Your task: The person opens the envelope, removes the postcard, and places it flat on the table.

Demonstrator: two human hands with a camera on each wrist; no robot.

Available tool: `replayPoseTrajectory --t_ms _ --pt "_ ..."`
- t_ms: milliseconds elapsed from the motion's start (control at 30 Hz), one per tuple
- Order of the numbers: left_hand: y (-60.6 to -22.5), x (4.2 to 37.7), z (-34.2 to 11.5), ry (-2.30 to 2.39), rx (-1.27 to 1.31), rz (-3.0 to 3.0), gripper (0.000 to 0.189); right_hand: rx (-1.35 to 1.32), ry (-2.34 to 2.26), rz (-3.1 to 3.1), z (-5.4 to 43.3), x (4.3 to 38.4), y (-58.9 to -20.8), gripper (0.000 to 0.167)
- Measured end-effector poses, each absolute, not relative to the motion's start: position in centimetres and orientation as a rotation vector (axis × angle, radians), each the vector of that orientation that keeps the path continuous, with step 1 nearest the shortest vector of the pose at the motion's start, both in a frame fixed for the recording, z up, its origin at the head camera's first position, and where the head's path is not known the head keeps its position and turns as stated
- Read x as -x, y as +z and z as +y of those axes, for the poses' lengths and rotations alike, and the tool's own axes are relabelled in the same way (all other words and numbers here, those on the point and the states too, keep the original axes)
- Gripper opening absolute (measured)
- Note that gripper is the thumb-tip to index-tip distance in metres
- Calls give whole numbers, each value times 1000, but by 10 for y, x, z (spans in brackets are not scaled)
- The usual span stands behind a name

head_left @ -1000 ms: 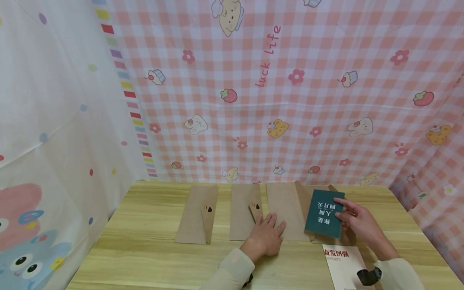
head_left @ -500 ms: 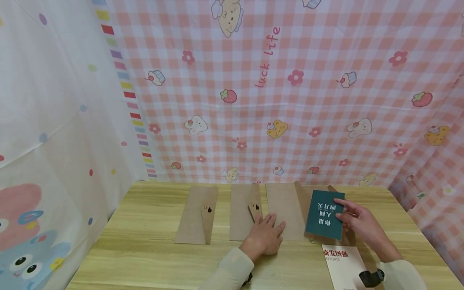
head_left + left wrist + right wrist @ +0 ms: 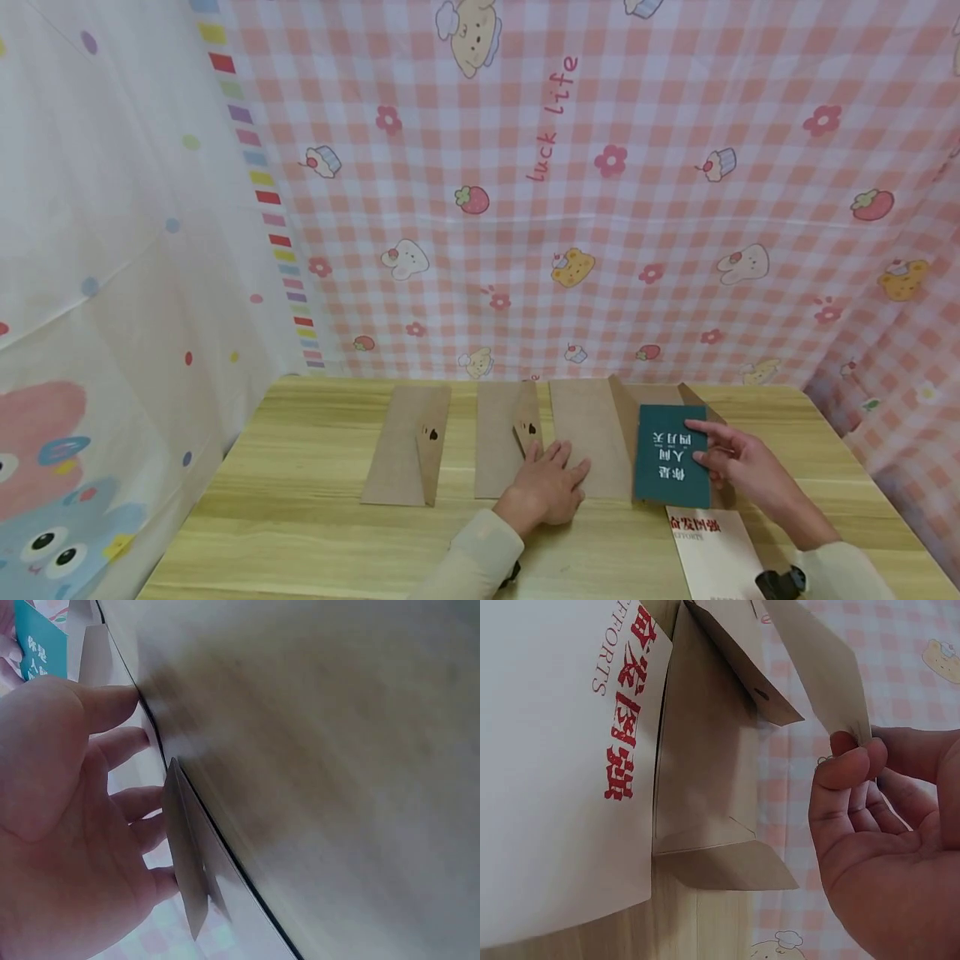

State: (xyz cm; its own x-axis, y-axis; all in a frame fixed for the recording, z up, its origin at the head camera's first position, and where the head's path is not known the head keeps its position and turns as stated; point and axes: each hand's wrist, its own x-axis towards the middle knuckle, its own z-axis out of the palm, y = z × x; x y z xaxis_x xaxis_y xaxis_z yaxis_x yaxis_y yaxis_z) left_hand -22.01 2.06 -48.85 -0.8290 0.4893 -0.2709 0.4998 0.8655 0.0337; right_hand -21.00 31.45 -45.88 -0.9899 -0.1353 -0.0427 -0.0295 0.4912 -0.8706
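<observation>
My right hand point(image 3: 746, 471) pinches a dark green card point(image 3: 663, 458) with white Chinese characters, between thumb and fingers at its right edge. The right wrist view shows the card's plain pale back point(image 3: 821, 671). Below the card lies a brown paper envelope point(image 3: 705, 765) with its flaps raised; the card hides much of it in the head view. My left hand point(image 3: 547, 487) rests with spread, fairly straight fingers on another brown envelope point(image 3: 588, 408). Its fingertips also reach the raised flap of the envelope point(image 3: 498, 442) to the left.
A further brown envelope point(image 3: 397, 442) lies at the left on the wooden table point(image 3: 300, 483). Near my right forearm is a cream card point(image 3: 712, 550) with red characters, close to the flapped envelope. A pink checked cloth point(image 3: 525, 208) hangs behind the table.
My right hand has brought the green card slightly down toward the cream card and straightened it. My left hand has stayed in place.
</observation>
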Motion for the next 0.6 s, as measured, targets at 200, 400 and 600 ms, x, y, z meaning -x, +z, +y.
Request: replayPoseTrajectory --t_ms 200,400,600 --pt "-489 221 21 -54 -738 2761 51 169 -1517 2593 315 207 -456 53" --pt "-490 222 21 -77 -742 2758 51 208 -1529 2547 316 204 -456 54" --pt "-490 223 22 -100 -747 2754 51 212 -1560 2484 318 203 -457 56"
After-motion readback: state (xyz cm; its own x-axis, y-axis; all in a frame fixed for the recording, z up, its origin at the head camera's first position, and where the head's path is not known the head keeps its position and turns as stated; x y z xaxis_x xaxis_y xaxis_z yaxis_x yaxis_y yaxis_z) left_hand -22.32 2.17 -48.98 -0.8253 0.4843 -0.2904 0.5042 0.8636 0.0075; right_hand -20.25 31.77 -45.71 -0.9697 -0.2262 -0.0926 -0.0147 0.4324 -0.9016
